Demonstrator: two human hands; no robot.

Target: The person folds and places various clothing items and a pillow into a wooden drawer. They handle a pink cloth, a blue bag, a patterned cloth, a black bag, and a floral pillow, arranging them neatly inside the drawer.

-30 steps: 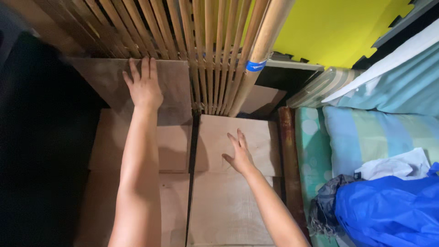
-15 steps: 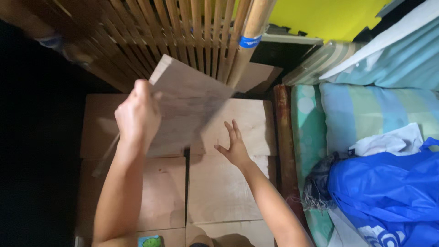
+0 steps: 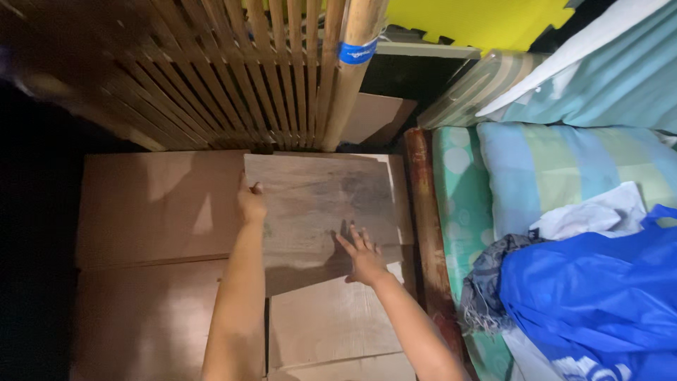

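We hold a grey, weathered wooden board (image 3: 321, 212) flat over the pale boards (image 3: 151, 204) below. Our left hand (image 3: 252, 204) grips its left edge, fingers curled around it; our right hand (image 3: 363, 255) lies spread, palm down, on its lower right part. Leaning wooden slats (image 3: 233, 77) and a bamboo pole (image 3: 349, 70) stand just behind; a blue bag (image 3: 592, 303) lies on striped bedding (image 3: 564, 169) at right.
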